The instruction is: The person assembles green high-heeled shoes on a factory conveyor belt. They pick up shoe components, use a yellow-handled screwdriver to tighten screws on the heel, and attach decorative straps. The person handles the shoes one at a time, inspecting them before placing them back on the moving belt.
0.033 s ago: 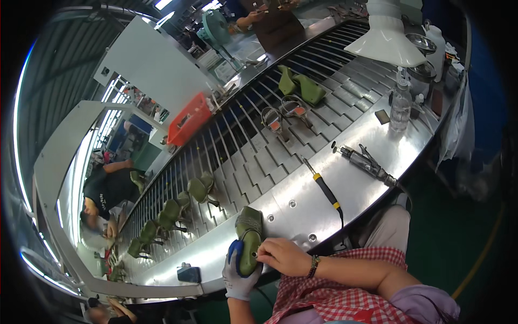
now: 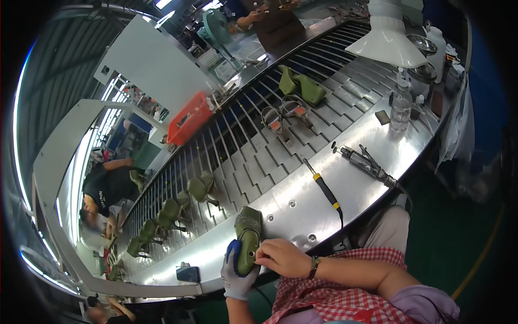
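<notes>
Left hand: gloved in white (image 2: 236,276), curled from below around the heel end of the green shoe (image 2: 248,239), with a blue object (image 2: 232,249) pressed against the shoe's left side; grip closed on the shoe.
Right hand: bare (image 2: 281,257), bracelet at the wrist, fingertips pinched on the shoe's right edge near the middle; grip narrow, touching the shoe, and whether a small tool sits in it I cannot tell.
Green shoe: at the near edge of the steel desk (image 2: 372,156), just in front of the person's body, sole side seemingly up.
Long axis: running away from the person, toe toward the conveyor, heel down in the left palm.
Key relation: shoe lies between the two hands, left of the right hand and above the left; both touch it, the left carries it.
Yellow-and-black hand tool (image 2: 324,189): lying on the desk up and right of the right hand, nearer that hand, apart from it.
Air tool (image 2: 367,163): further right on the desk.
Conveyor (image 2: 253,156): slatted belt beyond, carrying more green shoes (image 2: 181,208).
Bottle (image 2: 401,105): clear, standing far right.
</notes>
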`<state>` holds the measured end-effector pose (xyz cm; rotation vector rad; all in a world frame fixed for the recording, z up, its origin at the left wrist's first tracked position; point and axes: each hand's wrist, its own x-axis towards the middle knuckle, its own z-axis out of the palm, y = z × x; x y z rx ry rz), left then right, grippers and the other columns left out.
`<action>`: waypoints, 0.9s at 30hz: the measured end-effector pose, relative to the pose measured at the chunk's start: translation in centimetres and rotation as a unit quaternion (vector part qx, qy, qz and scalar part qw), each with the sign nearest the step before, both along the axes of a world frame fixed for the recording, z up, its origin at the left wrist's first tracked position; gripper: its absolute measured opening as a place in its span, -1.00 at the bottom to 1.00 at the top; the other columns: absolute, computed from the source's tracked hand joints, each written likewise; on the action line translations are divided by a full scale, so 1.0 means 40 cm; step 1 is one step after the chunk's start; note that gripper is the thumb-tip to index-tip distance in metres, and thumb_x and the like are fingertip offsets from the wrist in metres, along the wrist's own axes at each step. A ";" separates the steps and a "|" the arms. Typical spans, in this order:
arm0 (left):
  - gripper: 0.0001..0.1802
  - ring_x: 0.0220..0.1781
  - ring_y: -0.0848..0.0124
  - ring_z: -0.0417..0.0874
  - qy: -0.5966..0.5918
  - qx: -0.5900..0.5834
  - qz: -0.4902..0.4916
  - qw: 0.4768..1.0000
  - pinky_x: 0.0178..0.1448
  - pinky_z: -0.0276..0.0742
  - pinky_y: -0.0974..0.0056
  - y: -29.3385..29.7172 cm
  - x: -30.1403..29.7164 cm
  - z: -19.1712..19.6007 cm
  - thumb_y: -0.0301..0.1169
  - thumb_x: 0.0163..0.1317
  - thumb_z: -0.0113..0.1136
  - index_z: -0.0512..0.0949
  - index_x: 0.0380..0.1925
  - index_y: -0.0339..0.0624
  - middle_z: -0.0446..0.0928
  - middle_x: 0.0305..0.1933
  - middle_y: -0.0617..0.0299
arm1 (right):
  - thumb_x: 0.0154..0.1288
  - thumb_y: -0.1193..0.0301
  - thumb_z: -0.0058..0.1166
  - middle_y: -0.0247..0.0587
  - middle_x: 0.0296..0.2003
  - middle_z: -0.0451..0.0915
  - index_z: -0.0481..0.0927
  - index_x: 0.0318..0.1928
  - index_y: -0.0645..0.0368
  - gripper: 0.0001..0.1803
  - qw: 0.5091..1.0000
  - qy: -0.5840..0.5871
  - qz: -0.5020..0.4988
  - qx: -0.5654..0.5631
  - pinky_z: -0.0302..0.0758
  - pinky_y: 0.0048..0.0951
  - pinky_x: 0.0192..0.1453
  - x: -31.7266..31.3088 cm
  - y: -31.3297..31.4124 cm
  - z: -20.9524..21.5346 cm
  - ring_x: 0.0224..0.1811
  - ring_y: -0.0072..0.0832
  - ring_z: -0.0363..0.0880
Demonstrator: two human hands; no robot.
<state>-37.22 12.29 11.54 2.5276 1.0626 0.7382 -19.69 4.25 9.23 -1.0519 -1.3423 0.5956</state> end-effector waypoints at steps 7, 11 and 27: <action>-0.38 0.06 0.34 0.58 -0.222 -0.323 0.093 0.915 0.12 0.50 0.28 0.062 -0.100 -0.102 -0.42 0.12 0.31 0.36 0.19 -0.35 0.54 0.06 0.06 | 0.31 0.32 0.14 -0.19 -0.34 0.53 0.55 -0.23 0.22 -0.80 0.990 0.098 0.001 -0.105 0.47 -0.42 -0.16 0.036 0.000 0.001 -0.30 -0.39 0.55; -0.49 0.00 0.20 0.63 -0.305 -0.416 0.074 0.854 0.00 0.61 0.18 0.087 -0.132 -0.140 -0.33 0.29 0.12 0.36 0.18 -0.34 0.53 0.05 0.02 | 0.32 0.30 0.13 -0.15 -0.30 0.54 0.53 -0.19 0.23 -0.77 0.985 0.130 -0.032 -0.112 0.49 -0.39 -0.12 0.060 0.010 -0.024 -0.27 -0.36 0.55; -0.17 -0.25 0.32 0.48 -0.677 -0.676 -0.008 0.290 -0.06 0.44 0.15 -0.094 0.033 -0.036 0.20 0.14 -0.01 0.27 0.28 -0.12 0.38 0.19 -0.04 | 0.30 0.40 0.14 -0.12 0.04 0.44 0.56 -0.24 0.23 -0.85 0.987 0.110 -0.116 -0.027 0.32 -0.37 0.23 0.130 0.050 0.095 0.16 -0.35 0.38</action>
